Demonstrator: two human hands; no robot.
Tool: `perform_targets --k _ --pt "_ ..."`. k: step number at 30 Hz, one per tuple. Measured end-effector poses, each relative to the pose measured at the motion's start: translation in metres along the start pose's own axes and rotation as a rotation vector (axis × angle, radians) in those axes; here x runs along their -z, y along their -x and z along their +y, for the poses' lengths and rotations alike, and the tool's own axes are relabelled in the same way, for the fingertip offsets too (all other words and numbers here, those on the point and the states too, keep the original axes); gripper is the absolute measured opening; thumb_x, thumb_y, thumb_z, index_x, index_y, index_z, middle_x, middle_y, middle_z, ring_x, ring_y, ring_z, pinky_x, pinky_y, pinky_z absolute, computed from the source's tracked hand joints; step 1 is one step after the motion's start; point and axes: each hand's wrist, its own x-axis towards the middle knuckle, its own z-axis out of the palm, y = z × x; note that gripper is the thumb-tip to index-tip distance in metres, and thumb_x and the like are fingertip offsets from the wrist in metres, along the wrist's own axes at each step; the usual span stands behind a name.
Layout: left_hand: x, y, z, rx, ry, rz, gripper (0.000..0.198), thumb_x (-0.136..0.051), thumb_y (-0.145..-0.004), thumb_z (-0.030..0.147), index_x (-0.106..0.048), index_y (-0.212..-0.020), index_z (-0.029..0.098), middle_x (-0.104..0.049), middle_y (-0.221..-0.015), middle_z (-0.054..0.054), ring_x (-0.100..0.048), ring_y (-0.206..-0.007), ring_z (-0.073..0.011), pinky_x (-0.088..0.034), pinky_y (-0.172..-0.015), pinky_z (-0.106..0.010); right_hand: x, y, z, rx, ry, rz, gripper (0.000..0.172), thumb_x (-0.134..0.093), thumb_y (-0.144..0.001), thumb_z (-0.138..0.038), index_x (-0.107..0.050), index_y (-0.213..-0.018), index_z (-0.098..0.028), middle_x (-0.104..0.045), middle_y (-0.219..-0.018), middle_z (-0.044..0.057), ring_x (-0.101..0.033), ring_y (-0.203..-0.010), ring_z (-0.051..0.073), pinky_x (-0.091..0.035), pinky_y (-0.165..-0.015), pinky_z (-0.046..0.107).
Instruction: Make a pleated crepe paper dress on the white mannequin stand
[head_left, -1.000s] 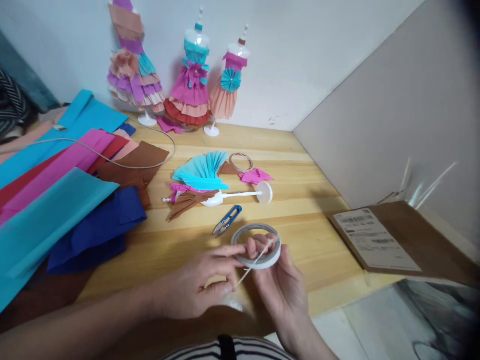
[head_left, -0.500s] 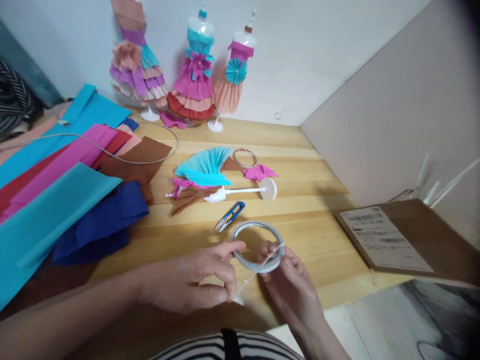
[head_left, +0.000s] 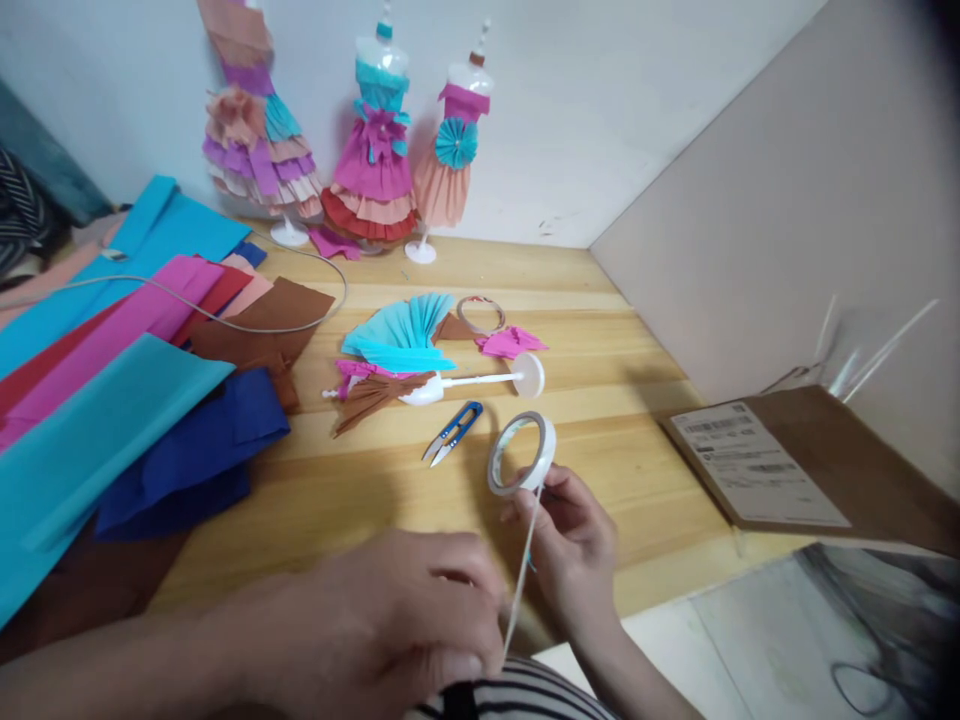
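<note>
My right hand (head_left: 574,540) grips a roll of white tape (head_left: 546,455) by its lower edge, holding it tilted above the table. From the roll a narrow strip runs down to my left hand (head_left: 420,610), whose fingers are pinched on the strip's end close to my body. A bit of teal shows beside the strip, near my right fingers. Just beyond the hands lie blue thread snips (head_left: 453,433). Past them a small white dress stand (head_left: 480,380) rests on its side, with brown pleated paper (head_left: 379,398) on it and a turquoise pleated piece (head_left: 401,335) behind.
Colourful crepe paper sheets (head_left: 112,430) are heaped at the left, with a grey cord (head_left: 285,328) across them. Several dressed mannequins (head_left: 379,150) stand along the wall. A thin tape ring (head_left: 481,315) and pink paper (head_left: 514,343) lie mid-table. A labelled cardboard package (head_left: 810,465) is at the right.
My left hand has pulled down and toward my body, drawing a longer strip off the roll. The roll has tipped more upright in my right hand. The view has shifted slightly.
</note>
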Motion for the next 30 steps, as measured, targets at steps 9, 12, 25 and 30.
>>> perform_targets --k 9,12,25,30 --pt "-0.004 -0.001 -0.041 0.123 -0.378 0.007 0.02 -0.038 -0.089 0.014 -0.041 -0.07 0.018 -0.051 -0.076 -0.002 -0.047 -0.068 -0.013 -0.036 -0.06 -0.024 -0.003 -0.013 -0.027 -0.288 -0.453 -0.006 0.026 -0.086 -0.056 -0.026 -0.07 -0.074 -0.016 -0.067 -0.069 0.001 -0.041 -0.041 0.002 -0.033 -0.041 0.016" --pt "-0.003 0.0 -0.046 0.117 -0.416 0.002 0.017 -0.039 -0.087 0.013 -0.043 -0.071 0.019 -0.051 -0.077 -0.002 -0.047 -0.067 -0.0136 -0.035 -0.059 -0.025 0.002 -0.015 -0.028 -0.437 -0.559 -0.092 0.024 -0.085 -0.056 -0.022 -0.072 -0.076 -0.016 -0.069 -0.068 0.001 -0.037 -0.04 0.0 -0.034 -0.04 0.013" --pt "0.005 -0.004 -0.054 0.203 -0.371 0.235 0.023 -0.033 -0.09 0.017 -0.046 -0.072 0.017 -0.056 -0.082 -0.007 -0.054 -0.079 -0.017 -0.043 -0.07 -0.027 0.022 -0.022 -0.023 -0.667 -0.764 -0.298 0.012 -0.074 -0.069 -0.014 -0.071 -0.081 -0.015 -0.069 -0.073 0.001 -0.055 -0.051 0.003 -0.051 -0.05 0.008" --pt "0.013 -0.003 -0.046 0.134 -0.03 0.124 0.018 -0.042 -0.089 0.015 -0.049 -0.072 0.017 -0.059 -0.122 -0.015 -0.043 -0.129 -0.0241 -0.038 -0.102 -0.035 0.019 -0.023 -0.021 -0.697 -0.808 -0.346 0.011 -0.072 -0.071 -0.015 -0.07 -0.082 -0.013 -0.064 -0.069 0.0 -0.045 -0.046 0.001 -0.043 -0.043 0.006"
